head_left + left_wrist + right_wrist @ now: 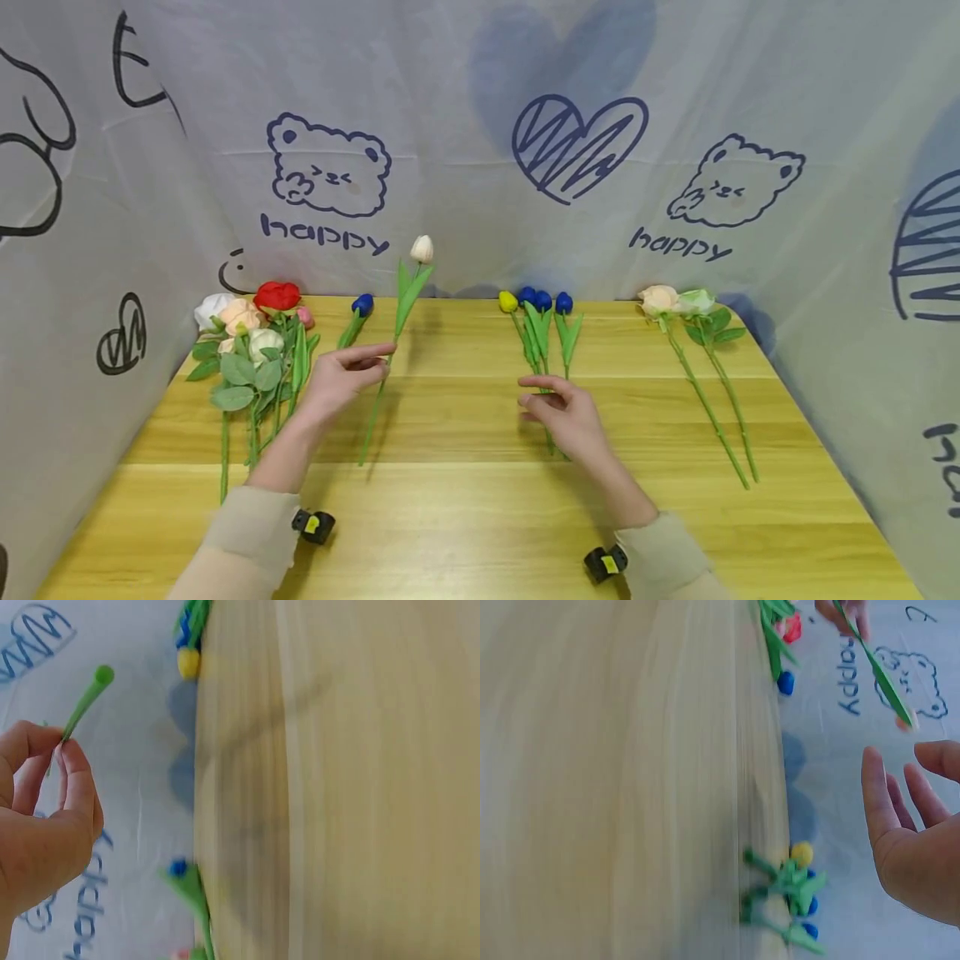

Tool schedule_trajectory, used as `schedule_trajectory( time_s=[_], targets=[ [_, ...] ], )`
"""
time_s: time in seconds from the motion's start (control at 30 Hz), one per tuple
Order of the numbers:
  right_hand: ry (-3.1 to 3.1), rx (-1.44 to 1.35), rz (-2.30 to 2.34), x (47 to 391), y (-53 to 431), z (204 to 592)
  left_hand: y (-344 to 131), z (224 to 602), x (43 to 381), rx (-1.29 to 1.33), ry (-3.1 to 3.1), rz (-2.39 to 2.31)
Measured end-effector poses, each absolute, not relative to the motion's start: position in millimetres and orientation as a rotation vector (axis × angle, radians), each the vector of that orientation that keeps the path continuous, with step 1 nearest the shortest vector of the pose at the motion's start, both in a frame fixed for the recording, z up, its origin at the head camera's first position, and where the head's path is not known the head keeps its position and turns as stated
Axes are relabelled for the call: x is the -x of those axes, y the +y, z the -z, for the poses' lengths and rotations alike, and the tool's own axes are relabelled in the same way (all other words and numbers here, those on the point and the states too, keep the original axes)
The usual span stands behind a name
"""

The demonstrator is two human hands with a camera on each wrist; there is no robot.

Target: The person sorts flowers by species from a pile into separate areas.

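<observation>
My left hand point(341, 385) pinches the green stem of a white tulip point(422, 250) between thumb and fingers. The flower stands nearly upright, leaning a little right, above the left half of the table. In the left wrist view the stem's cut end point(104, 674) points toward the camera. My right hand point(573, 421) holds nothing; thumb and fingers are apart in the right wrist view. Beyond it lie a yellow tulip point(508, 302) and three blue tulips point(564, 303), their lower stems partly hidden by the hand. Another blue tulip point(363, 305) lies behind my left hand.
A pile of roses with a red rose point(277, 296) and leaves covers the table's left side. At the right lie a peach rose point(660, 301) and a pale green rose point(697, 302). A printed cloth point(450, 125) hangs along the back edge of the wooden table point(450, 517).
</observation>
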State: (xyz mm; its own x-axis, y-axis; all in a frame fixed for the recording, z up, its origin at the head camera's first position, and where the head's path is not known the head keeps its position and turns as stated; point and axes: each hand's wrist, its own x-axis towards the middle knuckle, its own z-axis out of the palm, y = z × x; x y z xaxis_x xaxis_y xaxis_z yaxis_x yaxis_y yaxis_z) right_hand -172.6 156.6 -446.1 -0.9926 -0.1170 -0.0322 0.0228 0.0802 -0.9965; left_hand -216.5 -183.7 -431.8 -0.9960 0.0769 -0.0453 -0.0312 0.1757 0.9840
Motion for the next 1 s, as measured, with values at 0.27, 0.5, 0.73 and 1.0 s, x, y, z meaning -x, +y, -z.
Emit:
schedule_trajectory(
  time_s=[0.27,0.5,0.73,1.0],
  targets=[
    [2.061,0.135,2.230,165.9,124.0,447.5,-120.0,437.2,221.3,0.034,2.179,-2.219],
    [2.012,0.165,2.220,160.0,109.9,453.6,-77.9,440.6,218.7,0.101,2.056,-2.402],
    [1.971,0.141,2.248,155.3,108.1,454.4,-56.4,444.1,212.0,0.139,2.017,-2.459],
    [2.030,0.077,2.251,157.7,110.4,456.0,-42.7,442.8,212.0,0.156,1.997,-2.490]
  ],
)
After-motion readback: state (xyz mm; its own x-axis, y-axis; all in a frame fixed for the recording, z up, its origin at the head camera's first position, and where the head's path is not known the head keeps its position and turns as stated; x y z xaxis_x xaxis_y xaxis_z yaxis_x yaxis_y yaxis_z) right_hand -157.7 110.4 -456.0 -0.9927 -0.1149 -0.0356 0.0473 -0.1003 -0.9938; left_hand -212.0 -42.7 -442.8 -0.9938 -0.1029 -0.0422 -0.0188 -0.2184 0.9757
